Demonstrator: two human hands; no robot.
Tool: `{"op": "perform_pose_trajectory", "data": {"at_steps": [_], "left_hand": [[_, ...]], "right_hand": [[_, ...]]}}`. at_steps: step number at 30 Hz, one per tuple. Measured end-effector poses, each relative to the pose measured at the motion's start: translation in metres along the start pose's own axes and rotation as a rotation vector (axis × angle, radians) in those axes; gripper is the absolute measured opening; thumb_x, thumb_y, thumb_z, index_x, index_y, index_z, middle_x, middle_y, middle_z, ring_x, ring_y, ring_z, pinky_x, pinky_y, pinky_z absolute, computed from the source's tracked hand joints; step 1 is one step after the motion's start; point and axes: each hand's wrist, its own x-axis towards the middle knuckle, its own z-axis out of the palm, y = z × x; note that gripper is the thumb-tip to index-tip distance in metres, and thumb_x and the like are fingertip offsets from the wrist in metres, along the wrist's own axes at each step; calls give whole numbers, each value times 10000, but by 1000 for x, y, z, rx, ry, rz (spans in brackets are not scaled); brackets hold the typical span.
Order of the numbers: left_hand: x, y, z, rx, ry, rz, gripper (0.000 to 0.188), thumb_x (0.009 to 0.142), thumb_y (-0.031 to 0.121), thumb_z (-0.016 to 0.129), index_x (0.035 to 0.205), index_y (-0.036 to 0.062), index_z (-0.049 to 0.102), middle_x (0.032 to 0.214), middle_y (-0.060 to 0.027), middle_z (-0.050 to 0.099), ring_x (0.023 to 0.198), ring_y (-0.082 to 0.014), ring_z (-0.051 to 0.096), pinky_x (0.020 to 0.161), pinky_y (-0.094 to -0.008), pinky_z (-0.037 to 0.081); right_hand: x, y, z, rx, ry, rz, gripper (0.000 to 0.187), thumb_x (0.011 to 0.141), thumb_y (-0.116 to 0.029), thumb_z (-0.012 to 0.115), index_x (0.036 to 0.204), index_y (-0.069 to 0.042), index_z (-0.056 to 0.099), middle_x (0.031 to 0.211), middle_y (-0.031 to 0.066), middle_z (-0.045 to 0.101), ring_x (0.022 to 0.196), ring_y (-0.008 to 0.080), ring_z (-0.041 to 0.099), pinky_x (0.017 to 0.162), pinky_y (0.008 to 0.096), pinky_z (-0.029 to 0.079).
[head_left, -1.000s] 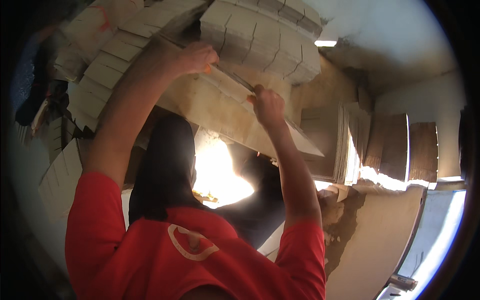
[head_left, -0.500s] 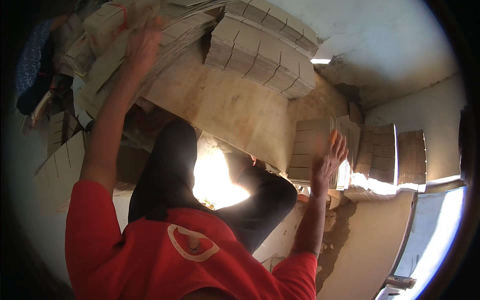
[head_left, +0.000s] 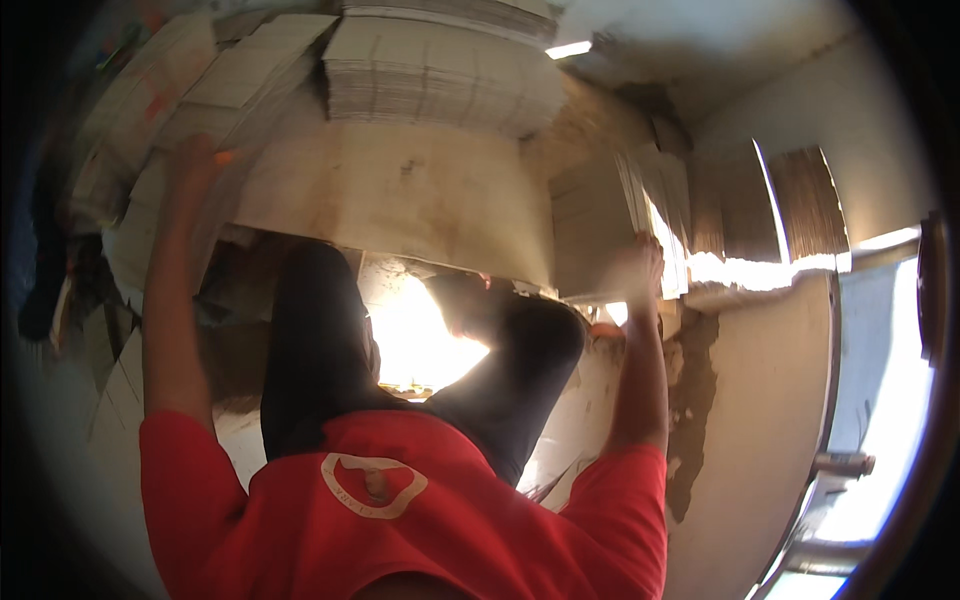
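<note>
cardboard stacks [head_left: 588,215] just beyond left hand [head_left: 194,165] and right hand [head_left: 645,264], both blurred, grips unclear

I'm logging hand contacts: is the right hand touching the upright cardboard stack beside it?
Cannot tell. In the head view, the blurred right hand overlaps the upright cardboard stack, but neither contact nor gap shows plainly.

Smooth and matt, that stained tabletop [head_left: 420,200]! Beyond it, a paperboard stack [head_left: 430,80], dull, its layered edges rough; right of it, matt card sheets [head_left: 588,215]; on its near side, red cloth shirt [head_left: 480,520], dark cloth trousers [head_left: 315,350].
</note>
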Motion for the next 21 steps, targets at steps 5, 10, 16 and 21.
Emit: {"op": "perform_pose_trajectory", "data": {"at_steps": [5, 10, 16, 21], "left_hand": [[2, -10, 13, 99, 289, 142, 342, 844, 363, 654, 867, 25, 608, 831, -190, 637, 826, -379, 635, 684, -484, 486], [2, 42, -8, 17, 234, 218, 216, 862, 230, 610, 914, 20, 605, 850, -173, 645, 815, -399, 626, 685, -483, 490], [7, 111, -10, -355, 318, 429, 388, 857, 218, 645, 1189, 23, 597, 1125, -191, 631, 1005, -357, 613, 842, -439, 495], [11, 217, -21, -486, 281, 568, 446, 775, 148, 728, 1156, -36, 588, 1156, -176, 615, 1086, -347, 552, 924, -400, 463]], "right_hand": [[19, -37, -37, 116, -61, 176, 255, 807, -246, 652, 806, -24, 527, 857, 223, 619, 827, 407, 590, 699, 490, 433], [19, -40, -51, 235, 5, 303, 254, 849, -262, 642, 768, -26, 597, 765, 199, 628, 747, 382, 594, 646, 460, 431], [36, -63, -80, 586, 430, 503, 230, 922, -230, 610, 820, -24, 629, 690, 113, 615, 621, 201, 522, 615, 310, 445], [65, -92, -69, 944, 738, 373, 148, 869, -119, 690, 840, -3, 603, 760, 34, 629, 658, 93, 510, 658, 217, 451]]}}
